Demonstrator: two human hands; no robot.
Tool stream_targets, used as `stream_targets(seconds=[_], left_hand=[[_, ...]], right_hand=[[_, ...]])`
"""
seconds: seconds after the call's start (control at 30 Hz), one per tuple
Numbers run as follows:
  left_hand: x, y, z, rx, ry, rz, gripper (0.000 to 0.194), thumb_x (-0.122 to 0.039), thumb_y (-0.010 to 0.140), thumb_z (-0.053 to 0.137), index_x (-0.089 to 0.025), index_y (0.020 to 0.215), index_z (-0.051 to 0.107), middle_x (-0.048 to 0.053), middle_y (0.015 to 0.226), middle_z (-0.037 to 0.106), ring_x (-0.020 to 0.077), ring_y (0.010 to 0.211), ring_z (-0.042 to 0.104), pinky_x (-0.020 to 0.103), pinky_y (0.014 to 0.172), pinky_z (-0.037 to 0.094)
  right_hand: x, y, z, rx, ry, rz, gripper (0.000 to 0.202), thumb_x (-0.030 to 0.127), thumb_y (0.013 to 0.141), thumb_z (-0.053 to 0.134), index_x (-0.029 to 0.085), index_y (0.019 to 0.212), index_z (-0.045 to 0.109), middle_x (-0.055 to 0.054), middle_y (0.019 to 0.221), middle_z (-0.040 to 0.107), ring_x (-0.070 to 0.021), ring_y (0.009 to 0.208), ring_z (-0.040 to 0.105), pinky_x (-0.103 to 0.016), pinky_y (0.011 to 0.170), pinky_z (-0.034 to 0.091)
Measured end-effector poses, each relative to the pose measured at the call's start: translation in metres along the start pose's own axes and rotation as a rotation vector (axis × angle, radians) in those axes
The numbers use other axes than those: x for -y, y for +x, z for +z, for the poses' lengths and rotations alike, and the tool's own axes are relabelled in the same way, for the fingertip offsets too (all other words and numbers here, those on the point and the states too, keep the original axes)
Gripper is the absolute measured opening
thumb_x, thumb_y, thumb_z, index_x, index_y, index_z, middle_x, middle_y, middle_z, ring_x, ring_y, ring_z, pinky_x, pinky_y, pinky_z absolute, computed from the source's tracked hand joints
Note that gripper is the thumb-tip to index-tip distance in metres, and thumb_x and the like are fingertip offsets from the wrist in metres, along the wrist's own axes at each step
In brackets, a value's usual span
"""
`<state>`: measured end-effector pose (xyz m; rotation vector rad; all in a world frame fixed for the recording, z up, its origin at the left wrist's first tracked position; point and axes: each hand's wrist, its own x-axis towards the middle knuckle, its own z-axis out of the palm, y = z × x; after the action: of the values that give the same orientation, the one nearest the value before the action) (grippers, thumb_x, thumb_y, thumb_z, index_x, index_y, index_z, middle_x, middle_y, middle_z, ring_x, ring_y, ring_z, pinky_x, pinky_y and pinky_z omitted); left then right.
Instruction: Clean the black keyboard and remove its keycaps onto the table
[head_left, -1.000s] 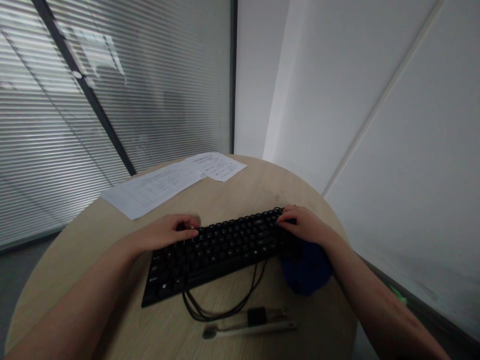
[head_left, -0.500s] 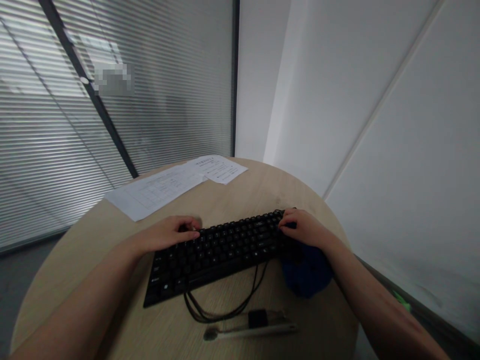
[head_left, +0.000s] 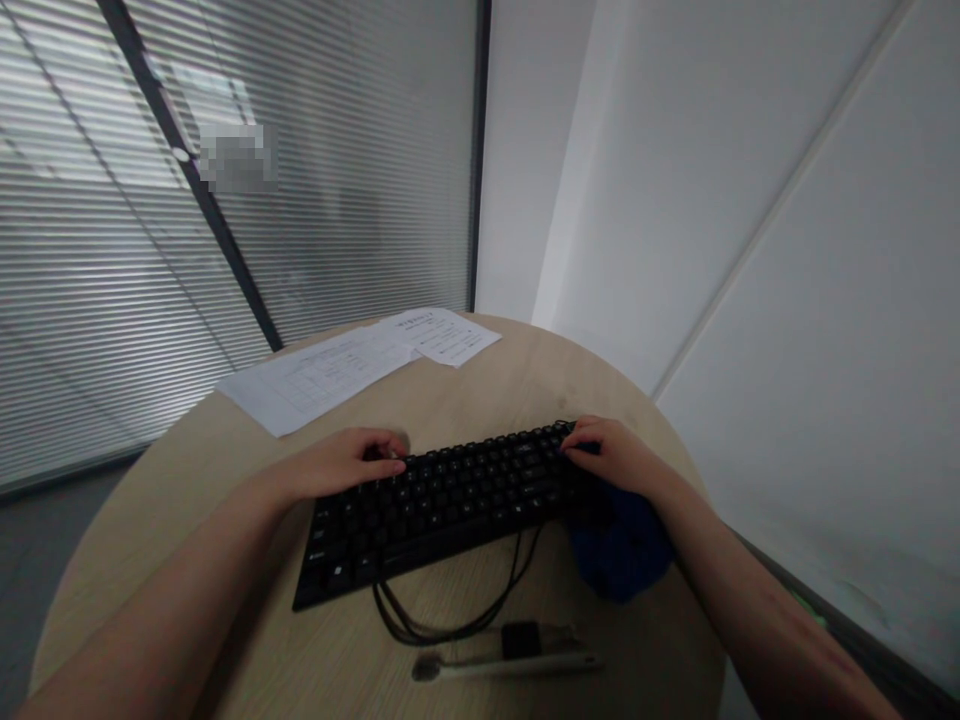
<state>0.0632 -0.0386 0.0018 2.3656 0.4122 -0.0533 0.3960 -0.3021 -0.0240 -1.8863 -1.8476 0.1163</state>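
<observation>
Though well apart, left hand (head_left: 352,465) and right hand (head_left: 613,452) half-curled at keyboard (head_left: 450,490)

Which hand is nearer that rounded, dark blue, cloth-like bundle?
Right hand, just beyond the bundle, at the right end of the long black keyboard; the left hand is farther, at the keyboard's left.

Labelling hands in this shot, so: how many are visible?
2: the left hand at the black keyboard, toward its left end; the right hand at its right end.
</observation>
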Motion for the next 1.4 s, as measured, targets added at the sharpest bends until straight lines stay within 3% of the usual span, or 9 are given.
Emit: stream_targets(seconds=[0.4, 0.6, 0.87, 1.2, 1.4], left_hand=[[0.005, 0.001, 0.001, -0.006, 0.001, 0.011, 0.038, -0.055, 0.088, 0.056, -0.018, 0.095, 0.063, 0.002, 0.088, 0.063, 0.0192, 0.084, 0.058, 0.029, 0.077, 0.043], [0.0, -0.001, 0.0, -0.009, -0.001, -0.003, 0.037, -0.053, 0.087, 0.056, -0.018, 0.093, 0.063, 0.001, 0.085, 0.062, 0.0189, 0.082, 0.057, 0.029, 0.075, 0.042], [0.001, 0.001, 0.001, -0.006, 0.012, -0.005, 0.037, -0.054, 0.087, 0.055, -0.018, 0.092, 0.063, 0.002, 0.085, 0.063, 0.0189, 0.082, 0.056, 0.029, 0.074, 0.04], [0.003, 0.001, 0.001, -0.007, -0.004, 0.013, 0.034, -0.052, 0.087, 0.056, -0.019, 0.092, 0.063, 0.002, 0.085, 0.062, 0.0189, 0.082, 0.055, 0.029, 0.074, 0.039], [0.001, 0.001, 0.001, 0.0, -0.013, 0.004, 0.034, -0.052, 0.087, 0.055, -0.019, 0.092, 0.063, 0.002, 0.086, 0.061, 0.0188, 0.083, 0.054, 0.029, 0.075, 0.039]], right_hand=[[0.0, -0.002, 0.0, -0.031, 0.029, -0.027, 0.016, 0.016, 0.085, 0.063, 0.023, 0.085, 0.077, -0.004, 0.084, 0.069, -0.0202, 0.082, 0.065, -0.034, 0.076, 0.05], [-0.009, -0.008, -0.008, -0.213, 0.012, 0.037, 0.015, 0.021, 0.088, 0.062, 0.023, 0.087, 0.077, -0.005, 0.085, 0.068, -0.0201, 0.082, 0.065, -0.033, 0.076, 0.05], [-0.006, -0.008, -0.011, -0.01, -0.055, 0.055, 0.016, 0.018, 0.085, 0.064, 0.024, 0.087, 0.079, -0.005, 0.088, 0.07, -0.0205, 0.085, 0.066, -0.034, 0.079, 0.05], [-0.008, -0.008, -0.01, -0.008, -0.068, 0.019, 0.017, 0.019, 0.087, 0.063, 0.025, 0.088, 0.079, -0.005, 0.085, 0.07, -0.0201, 0.083, 0.065, -0.033, 0.078, 0.05], [-0.022, -0.014, -0.022, -0.259, -0.073, 0.129, 0.015, 0.026, 0.089, 0.061, 0.023, 0.086, 0.076, -0.005, 0.087, 0.071, -0.0213, 0.085, 0.067, -0.034, 0.078, 0.051]])
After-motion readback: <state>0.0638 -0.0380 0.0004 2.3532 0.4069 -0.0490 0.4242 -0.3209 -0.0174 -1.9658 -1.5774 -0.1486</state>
